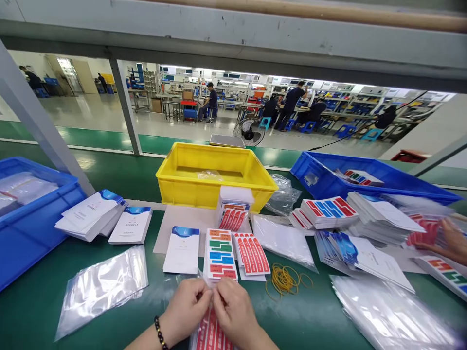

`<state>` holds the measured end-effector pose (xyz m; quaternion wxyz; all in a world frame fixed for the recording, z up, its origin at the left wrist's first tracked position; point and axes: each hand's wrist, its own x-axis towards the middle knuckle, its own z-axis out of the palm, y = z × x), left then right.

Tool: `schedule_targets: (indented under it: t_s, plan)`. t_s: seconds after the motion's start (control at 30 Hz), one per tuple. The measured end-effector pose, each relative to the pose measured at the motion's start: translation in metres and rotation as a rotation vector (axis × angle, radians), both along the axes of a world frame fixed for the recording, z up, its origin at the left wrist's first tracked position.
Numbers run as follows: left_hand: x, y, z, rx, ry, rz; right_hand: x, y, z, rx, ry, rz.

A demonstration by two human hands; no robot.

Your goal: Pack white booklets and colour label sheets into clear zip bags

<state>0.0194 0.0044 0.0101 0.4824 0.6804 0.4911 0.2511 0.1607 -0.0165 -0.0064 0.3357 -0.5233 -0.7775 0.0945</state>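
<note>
The bag [210, 326], with red labels [216, 340] showing through clear film, is at the bottom centre over the bench, its upper end pinched between the thumbs and curled fingers of the left hand [186, 304] and the right hand [235, 304], set close together. Beyond, a pale floor [164, 130] stretches back to cluttered shelves [241, 87] and people [292, 103] in dark clothes, some seated, with a fan [248, 134] nearer. The green bench [308, 316] carries clear sleeves [109, 282], white booklets [132, 227], label sheets [221, 255] and a tangle of rubber bands [283, 281]. The bag's lower end runs out of view, the fingertips are mostly tucked from sight, and a co-worker's hand [452, 238], blurred and cut off on the right, is at some red-printed sheets; I cannot tell its grip. The right blue bin [408, 187], tilted, holds printed sheets [361, 178]; the left blue bin [36, 226], cropped, holds filled packets [31, 187]; the yellow bin [189, 192], between them, has a small scrap of clear plastic [209, 175].
</note>
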Motion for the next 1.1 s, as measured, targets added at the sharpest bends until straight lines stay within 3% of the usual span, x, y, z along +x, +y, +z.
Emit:
schedule_targets:
  t_s: [0.17, 0.27, 0.37, 0.47, 0.57, 0.63, 0.7, 0.8, 0.9, 1.0, 1.1]
  plan:
    - [-0.002, 0.001, 0.000, -0.110, -0.066, 0.002, 0.006, 0.004, 0.004, 0.035, 0.001, -0.123]
    - [-0.004, 0.006, 0.000, -0.170, -0.130, 0.030, 0.004, -0.001, 0.011, 0.072, 0.059, -0.020]
    - [-0.007, 0.011, 0.002, -0.206, -0.165, 0.063, -0.001, -0.008, 0.013, 0.139, -0.012, 0.095]
    - [-0.012, 0.013, 0.007, -0.203, -0.172, 0.098, -0.002, -0.009, 0.012, 0.153, -0.051, 0.110]
    - [-0.020, 0.011, 0.016, 0.109, -0.124, 0.067, 0.005, -0.005, 0.014, 0.014, 0.049, 0.145]
    - [-0.024, 0.009, 0.022, 0.373, -0.031, -0.098, 0.012, -0.003, 0.019, -0.156, 0.110, 0.194]
    - [-0.028, 0.007, 0.029, 0.458, 0.087, -0.283, 0.020, -0.003, 0.027, -0.315, 0.121, 0.240]
    - [-0.033, 0.005, 0.038, 0.364, 0.252, -0.343, 0.034, -0.006, 0.041, -0.482, 0.049, 0.280]
    - [-0.037, 0.001, 0.043, 0.252, 0.317, -0.323, 0.041, -0.006, 0.055, -0.513, -0.009, 0.351]
    - [-0.035, -0.005, 0.039, 0.143, 0.224, -0.354, 0.031, 0.006, 0.060, -0.363, -0.034, 0.370]
    - [-0.030, -0.008, 0.027, 0.017, 0.094, -0.399, 0.004, 0.028, 0.049, -0.154, -0.121, 0.334]
